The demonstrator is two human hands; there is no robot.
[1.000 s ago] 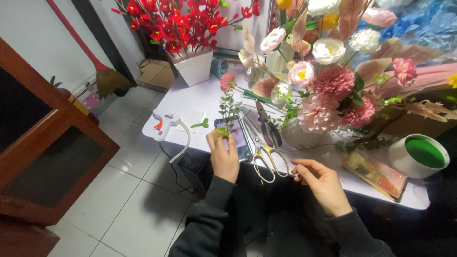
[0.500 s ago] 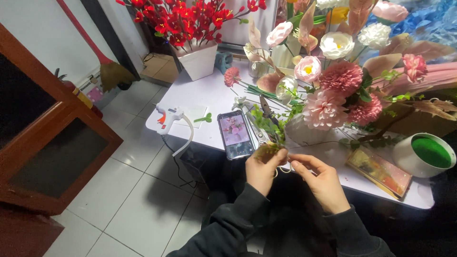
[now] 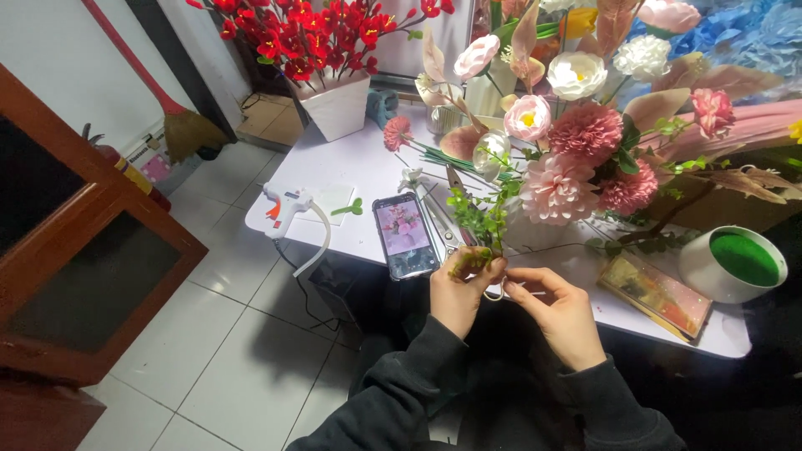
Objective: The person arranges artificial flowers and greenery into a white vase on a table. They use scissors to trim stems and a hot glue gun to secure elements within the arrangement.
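A green leafy sprig is pinched at its base by the left hand, at the table's near edge. The right hand is closed on its stem end. Its leaves risk snagging the pink bouquet; the scissors lie close beneath.

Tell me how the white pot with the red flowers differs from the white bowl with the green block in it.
The white pot is tall and square-sided; the white bowl is low and round. The pot stands at the table's far left corner and holds red flowers; the bowl sits at the right, beyond the right hand, holding only a green block. Both are white and upright.
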